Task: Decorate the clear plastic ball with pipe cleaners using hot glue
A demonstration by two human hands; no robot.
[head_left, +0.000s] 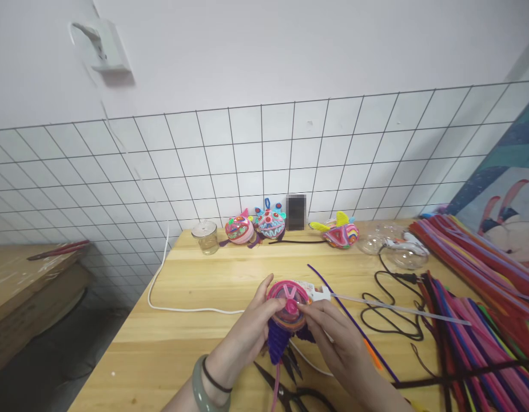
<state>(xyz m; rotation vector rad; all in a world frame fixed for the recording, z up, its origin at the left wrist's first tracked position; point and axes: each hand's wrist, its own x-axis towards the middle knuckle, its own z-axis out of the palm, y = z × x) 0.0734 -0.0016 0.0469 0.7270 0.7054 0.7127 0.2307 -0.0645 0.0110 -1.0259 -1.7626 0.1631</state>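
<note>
My left hand (255, 320) is wrapped around a round pipe-cleaner fish ornament (286, 320) with a clear ball body, pink and orange rings and purple fins. Its thumb presses beside a pink pipe-cleaner coil (291, 306) on the front. From the other side, the fingertips of my right hand (333, 332) are pinched together at that coil's edge. Behind the ornament lies a white glue gun (319, 293), partly hidden, with a long clear glue stick (401, 309) sticking out to the right. Black scissors (285, 396) and dark-jawed pliers (292, 366) lie below my hands.
Finished pipe-cleaner ornaments (270, 222) stand along the wall beside a glass jar (206, 237). At right are clear plastic balls (405, 256), a black cord (376, 320) and bundles of coloured pipe cleaners (482, 337). A white cable (191, 310) crosses the table's left side.
</note>
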